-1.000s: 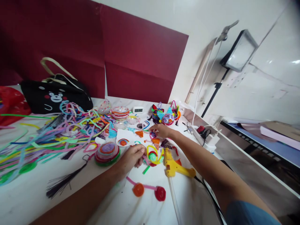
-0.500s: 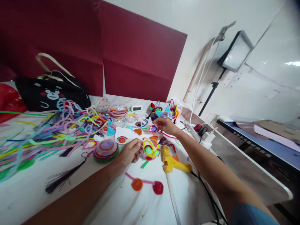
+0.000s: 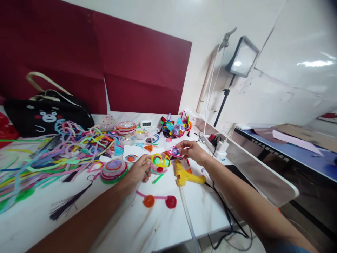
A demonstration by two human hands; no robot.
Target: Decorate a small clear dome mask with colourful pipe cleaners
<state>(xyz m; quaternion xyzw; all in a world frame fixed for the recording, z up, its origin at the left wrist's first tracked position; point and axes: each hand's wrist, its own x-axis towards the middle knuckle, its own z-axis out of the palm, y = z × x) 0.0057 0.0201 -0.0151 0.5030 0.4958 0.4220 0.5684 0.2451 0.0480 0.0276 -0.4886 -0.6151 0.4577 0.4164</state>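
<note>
My left hand [image 3: 140, 168] is closed on the left side of a small pipe-cleaner face ornament [image 3: 160, 162], with yellow-rimmed green eyes and a red spot below. Between the fingertips of my right hand [image 3: 191, 151] is a pink-edged pipe-cleaner eye piece [image 3: 174, 151] with a purple centre, held just right of the ornament. Below my right hand lies a yellow hot glue gun [image 3: 184, 175], a clear glue stick [image 3: 188, 214] trailing from its rear. A pink strip with orange and red discs [image 3: 160, 201] rests on the table nearer me.
Loose pipe cleaners [image 3: 68, 151] heap on the left, beside a coiled multicoloured dome [image 3: 113, 170] and a dark tassel [image 3: 70, 202]. Finished ornaments [image 3: 176, 126] and a small digital clock [image 3: 145, 123] stand at the back. A power strip [image 3: 219, 149] and black cable [image 3: 223, 203] lie right.
My right hand has drawn nearer with the eye piece, down beside the ornament. The ornament has turned in my left hand, and the whole view has shifted to the right.
</note>
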